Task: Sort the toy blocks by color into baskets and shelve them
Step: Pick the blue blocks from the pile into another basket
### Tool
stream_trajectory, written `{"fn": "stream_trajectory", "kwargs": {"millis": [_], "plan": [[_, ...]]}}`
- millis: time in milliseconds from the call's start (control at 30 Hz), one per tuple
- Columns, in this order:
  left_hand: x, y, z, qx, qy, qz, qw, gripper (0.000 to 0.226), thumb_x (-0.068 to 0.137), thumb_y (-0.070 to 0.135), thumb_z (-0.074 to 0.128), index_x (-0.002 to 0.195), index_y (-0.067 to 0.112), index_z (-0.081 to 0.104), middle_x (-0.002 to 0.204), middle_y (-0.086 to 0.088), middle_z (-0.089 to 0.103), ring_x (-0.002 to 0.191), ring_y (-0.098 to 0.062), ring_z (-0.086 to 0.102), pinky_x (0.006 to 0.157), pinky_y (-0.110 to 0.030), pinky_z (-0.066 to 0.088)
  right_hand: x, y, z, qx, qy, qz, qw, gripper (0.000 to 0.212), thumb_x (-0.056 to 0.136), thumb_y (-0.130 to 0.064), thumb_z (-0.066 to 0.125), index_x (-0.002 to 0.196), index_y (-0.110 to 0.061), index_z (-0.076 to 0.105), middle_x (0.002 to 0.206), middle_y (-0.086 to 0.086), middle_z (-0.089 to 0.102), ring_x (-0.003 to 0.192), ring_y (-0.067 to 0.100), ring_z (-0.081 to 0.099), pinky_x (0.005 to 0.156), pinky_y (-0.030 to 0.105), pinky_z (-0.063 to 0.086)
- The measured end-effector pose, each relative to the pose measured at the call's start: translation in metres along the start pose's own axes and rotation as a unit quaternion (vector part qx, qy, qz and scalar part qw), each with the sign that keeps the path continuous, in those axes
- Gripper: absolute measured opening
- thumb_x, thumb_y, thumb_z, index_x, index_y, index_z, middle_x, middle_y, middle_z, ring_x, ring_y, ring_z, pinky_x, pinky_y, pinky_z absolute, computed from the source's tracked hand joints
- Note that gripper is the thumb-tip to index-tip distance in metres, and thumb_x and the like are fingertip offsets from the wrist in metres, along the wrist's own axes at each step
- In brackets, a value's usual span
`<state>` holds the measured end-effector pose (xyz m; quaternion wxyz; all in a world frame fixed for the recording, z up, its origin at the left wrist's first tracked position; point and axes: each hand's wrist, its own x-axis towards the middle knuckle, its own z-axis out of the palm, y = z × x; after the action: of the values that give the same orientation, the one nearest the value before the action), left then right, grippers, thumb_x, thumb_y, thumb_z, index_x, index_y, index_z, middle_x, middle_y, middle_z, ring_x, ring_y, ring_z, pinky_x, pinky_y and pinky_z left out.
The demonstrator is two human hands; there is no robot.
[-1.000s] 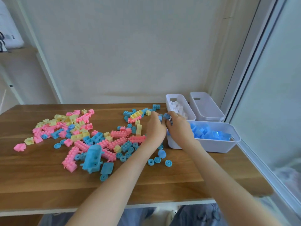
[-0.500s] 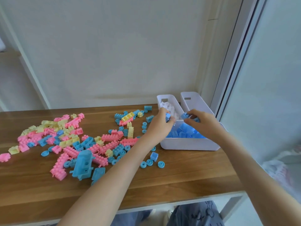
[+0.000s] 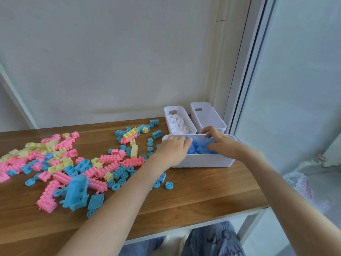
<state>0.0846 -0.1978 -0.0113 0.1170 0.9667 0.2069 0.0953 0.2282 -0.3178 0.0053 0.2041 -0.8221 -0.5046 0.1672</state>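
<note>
On the wooden counter (image 3: 203,196) by the pale wall (image 3: 110,61), loose blocks (image 3: 110,158) in pink, yellow and blue lie scattered to the left, while over the near white basket (image 3: 203,161) of blue blocks (image 3: 198,149) the left hand (image 3: 173,152) reaches with fingers (image 3: 181,140) together and nearly straight, and the right hand (image 3: 221,145) dips spread, bent fingers (image 3: 207,130) among them, any grip hidden.
</note>
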Motion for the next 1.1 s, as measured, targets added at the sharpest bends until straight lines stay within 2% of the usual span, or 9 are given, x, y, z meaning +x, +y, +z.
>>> {"fn": "stream_trajectory", "kwargs": {"millis": [133, 233, 333, 467, 600, 667, 800, 933, 1100], "plan": [[-0.001, -0.005, 0.005, -0.033, 0.073, 0.005, 0.997, 0.038, 0.102, 0.027, 0.037, 0.139, 0.018, 0.038, 0.136, -0.004, 0.05, 0.123, -0.019, 0.046, 0.102, -0.036, 0.041, -0.001, 0.011, -0.001, 0.009, 0.082, -0.007, 0.997, 0.033, 0.093, -0.026, 0.055, 0.12, -0.017, 0.037, 0.112, -0.003, 0.053, 0.089, 0.018, 0.054, 0.081, 0.027, 0.041], [-0.001, -0.007, 0.006, -0.063, 0.012, 0.023, 0.998, 0.045, 0.102, 0.029, 0.036, 0.146, 0.029, 0.028, 0.14, 0.003, 0.049, 0.116, -0.016, 0.053, 0.092, -0.033, 0.049, -0.003, 0.011, -0.001, -0.003, 0.108, -0.008, 0.994, 0.032, 0.093, -0.031, 0.055, 0.117, -0.015, 0.043, 0.109, -0.003, 0.055, 0.086, 0.015, 0.053, 0.077, 0.026, 0.041], [0.0, -0.01, 0.005, -0.139, -0.021, 0.017, 0.99, 0.036, 0.102, 0.025, 0.037, 0.137, 0.031, 0.041, 0.134, 0.003, 0.054, 0.114, -0.014, 0.054, 0.093, -0.031, 0.049, -0.003, 0.004, 0.005, -0.011, 0.093, -0.021, 0.995, 0.027, 0.095, -0.029, 0.051, 0.119, -0.016, 0.047, 0.111, -0.003, 0.054, 0.087, 0.014, 0.05, 0.074, 0.021, 0.035], [-0.003, -0.014, 0.005, -0.094, 0.047, 0.057, 0.993, 0.022, 0.099, 0.021, 0.044, 0.117, 0.02, 0.058, 0.119, 0.002, 0.056, 0.112, -0.015, 0.051, 0.089, -0.024, 0.041, -0.003, -0.002, 0.012, -0.019, 0.058, -0.053, 0.997, 0.038, 0.094, -0.017, 0.052, 0.131, -0.025, 0.047, 0.124, -0.004, 0.054, 0.102, 0.014, 0.05, 0.083, 0.018, 0.032], [-0.009, -0.016, 0.003, -0.088, 0.065, 0.084, 0.99, 0.041, 0.099, 0.026, 0.045, 0.14, 0.024, 0.04, 0.14, 0.005, 0.047, 0.126, -0.011, 0.044, 0.098, -0.026, 0.038, 0.0, -0.004, 0.013, -0.046, 0.02, -0.061, 0.997, 0.042, 0.096, -0.018, 0.047, 0.132, -0.04, 0.047, 0.108, -0.002, 0.051, 0.104, 0.015, 0.045, 0.087, 0.023, 0.03], [-0.011, -0.017, 0.003, -0.082, 0.042, 0.072, 0.993, 0.037, 0.1, 0.031, 0.043, 0.136, 0.025, 0.046, 0.128, 0.006, 0.056, 0.116, -0.012, 0.052, 0.087, -0.022, 0.043, 0.002, -0.003, 0.014, -0.063, 0.02, -0.062, 0.996, 0.041, 0.096, -0.02, 0.046, 0.132, -0.04, 0.047, 0.114, -0.001, 0.054, 0.108, 0.017, 0.046, 0.093, 0.028, 0.035], [-0.015, -0.023, 0.001, -0.039, 0.062, 0.066, 0.995, 0.025, 0.099, 0.036, 0.042, 0.09, 0.02, 0.059, 0.083, 0.008, 0.056, 0.083, -0.009, 0.054, 0.067, -0.021, 0.034, -0.001, -0.003, 0.01, -0.052, 0.067, -0.043, 0.995, 0.034, 0.095, -0.027, 0.049, 0.129, -0.034, 0.048, 0.126, -0.01, 0.056, 0.109, 0.015, 0.052, 0.102, 0.04, 0.038], [-0.025, -0.033, -0.004, -0.051, 0.091, 0.054, 0.993, 0.029, 0.1, 0.033, 0.042, 0.116, 0.019, 0.062, 0.118, 0.004, 0.062, 0.112, -0.01, 0.052, 0.091, -0.021, 0.033, -0.011, -0.014, 0.006, -0.043, 0.105, -0.054, 0.992, 0.036, 0.097, -0.034, 0.043, 0.133, -0.033, 0.043, 0.127, -0.009, 0.054, 0.112, 0.015, 0.044, 0.104, 0.046, 0.031], [-0.048, -0.05, -0.014, -0.126, 0.108, -0.051, 0.985, 0.028, 0.101, 0.026, 0.041, 0.122, 0.022, 0.059, 0.13, 0.005, 0.054, 0.117, -0.011, 0.05, 0.098, -0.028, 0.041, -0.028, -0.054, 0.037, 0.001, 0.13, -0.103, 0.986, 0.032, 0.097, -0.027, 0.046, 0.129, -0.026, 0.046, 0.12, -0.01, 0.049, 0.101, 0.006, 0.047, 0.088, 0.019, 0.038]]}}
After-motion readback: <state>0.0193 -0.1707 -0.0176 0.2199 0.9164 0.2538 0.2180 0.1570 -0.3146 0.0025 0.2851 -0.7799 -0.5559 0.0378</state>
